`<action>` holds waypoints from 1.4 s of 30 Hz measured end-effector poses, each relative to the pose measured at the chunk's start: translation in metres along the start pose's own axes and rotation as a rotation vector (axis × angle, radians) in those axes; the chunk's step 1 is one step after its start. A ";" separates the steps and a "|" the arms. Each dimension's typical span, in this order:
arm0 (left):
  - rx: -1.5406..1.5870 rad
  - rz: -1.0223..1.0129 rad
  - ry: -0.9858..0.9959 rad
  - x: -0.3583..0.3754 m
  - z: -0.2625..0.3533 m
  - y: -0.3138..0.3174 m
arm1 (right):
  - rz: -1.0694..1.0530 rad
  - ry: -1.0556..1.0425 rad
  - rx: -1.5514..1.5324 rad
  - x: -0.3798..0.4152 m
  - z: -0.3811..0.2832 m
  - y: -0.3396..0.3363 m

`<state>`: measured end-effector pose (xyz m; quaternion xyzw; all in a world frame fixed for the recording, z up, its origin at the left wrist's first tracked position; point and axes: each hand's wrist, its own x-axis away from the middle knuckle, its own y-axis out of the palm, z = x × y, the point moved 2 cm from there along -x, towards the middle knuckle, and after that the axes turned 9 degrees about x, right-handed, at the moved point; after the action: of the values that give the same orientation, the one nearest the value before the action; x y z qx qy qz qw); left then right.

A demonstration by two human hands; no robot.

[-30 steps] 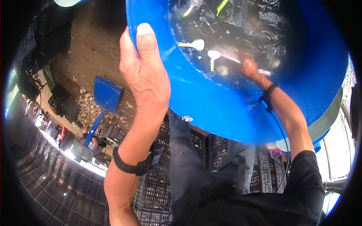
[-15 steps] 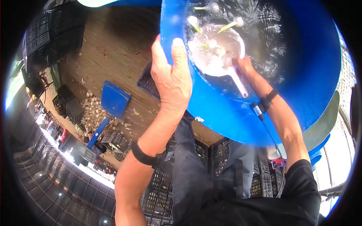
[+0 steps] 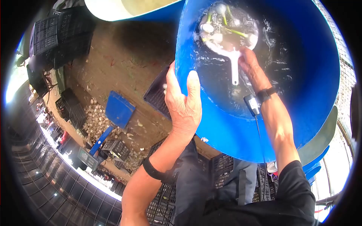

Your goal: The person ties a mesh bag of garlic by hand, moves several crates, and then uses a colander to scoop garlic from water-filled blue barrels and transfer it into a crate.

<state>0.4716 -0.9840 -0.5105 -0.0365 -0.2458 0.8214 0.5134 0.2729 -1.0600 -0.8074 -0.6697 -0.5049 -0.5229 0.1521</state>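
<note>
My right hand [image 3: 250,64] is closed on the near rim of a white plastic scoop [image 3: 234,69], just right of where its handle joins. The scoop sits in the water of a large blue tub [image 3: 233,139], its handle pointing towards me. White bulbs with green stems [image 3: 207,28], looking like garlic, lie in and around its bowl. At the tub's left wall, my left hand [image 3: 183,107] grips the edge, with the thumb on the inner side and the fingers outside. Where the right fingertips meet the scoop is partly hidden.
Left on the floor lies a blue shovel [image 3: 120,109] beside a heap of pale bulbs [image 3: 96,116]. A dark crate [image 3: 158,92] stands against the tub's left side. Another pale-lined tub [image 3: 113,9] is at the top. Black crates [image 3: 222,169] surround my legs.
The scoop has moved up in the tub and turned, so its handle points straight towards me. More bulbs now show at its bowl. My left hand stays on the tub's edge.
</note>
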 end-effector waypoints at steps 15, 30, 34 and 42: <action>0.001 0.025 -0.060 0.000 0.001 -0.001 | -0.058 -0.189 0.232 0.110 -0.104 0.021; 1.032 -0.101 -0.168 0.079 0.009 -0.121 | -0.113 0.003 0.554 0.446 -0.042 0.059; 1.256 0.007 -0.247 0.137 -0.011 -0.171 | -0.154 0.279 0.640 0.483 0.009 0.077; 0.925 0.272 -0.774 0.172 -0.233 -0.167 | -0.207 0.709 0.635 0.372 0.165 0.034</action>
<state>0.6019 -0.6919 -0.6082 0.4597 -0.0257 0.8546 0.2403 0.3702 -0.7614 -0.5456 -0.3173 -0.6205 -0.5513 0.4587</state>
